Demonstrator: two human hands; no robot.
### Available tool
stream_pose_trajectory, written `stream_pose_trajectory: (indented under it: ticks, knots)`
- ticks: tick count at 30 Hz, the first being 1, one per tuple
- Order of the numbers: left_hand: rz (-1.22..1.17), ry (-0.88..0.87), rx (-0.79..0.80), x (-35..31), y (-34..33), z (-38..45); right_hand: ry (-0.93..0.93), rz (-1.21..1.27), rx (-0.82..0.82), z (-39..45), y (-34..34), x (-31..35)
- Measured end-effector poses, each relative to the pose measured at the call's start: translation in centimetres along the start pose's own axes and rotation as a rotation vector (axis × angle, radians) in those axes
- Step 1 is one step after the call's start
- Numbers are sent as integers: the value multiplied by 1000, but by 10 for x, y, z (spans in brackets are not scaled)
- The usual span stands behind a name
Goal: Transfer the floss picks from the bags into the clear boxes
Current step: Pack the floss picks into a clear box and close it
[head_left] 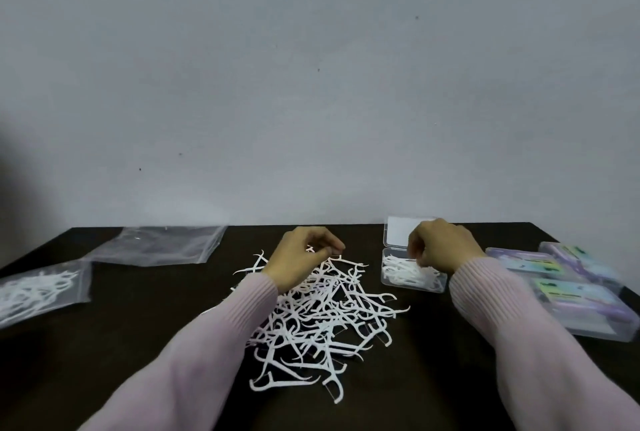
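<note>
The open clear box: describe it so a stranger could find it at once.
On the dark table, look right of the loose pile of floss picks, under the right hand. The open clear box lies there, lid raised toward the wall, white picks inside; the boxes further right are shut and carry coloured labels.

White floss picks sprawl in a loose tangled heap mid-table. More lie in the open clear box, lid up. One flat bag looks empty; another bag holds picks.
</note>
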State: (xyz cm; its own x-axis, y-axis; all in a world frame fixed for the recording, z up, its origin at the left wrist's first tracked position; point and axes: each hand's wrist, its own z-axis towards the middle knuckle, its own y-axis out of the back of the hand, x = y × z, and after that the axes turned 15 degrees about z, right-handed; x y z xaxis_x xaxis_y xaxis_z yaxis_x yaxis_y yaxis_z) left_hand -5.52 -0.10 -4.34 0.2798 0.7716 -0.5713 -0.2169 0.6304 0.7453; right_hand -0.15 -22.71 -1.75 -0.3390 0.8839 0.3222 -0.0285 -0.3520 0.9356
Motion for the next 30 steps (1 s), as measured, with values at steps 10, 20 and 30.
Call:
stream_pose_trajectory:
  ticks: [10,20,30]
  knots:
    - [192,41,165,33,43,-29,318,228,233,-6,-21,53]
    - [450,219,452,50,72,-60,333,160,382,-11,-62,84]
    - [356,140,219,54,55,-62,427,15,91,-19,-57,89]
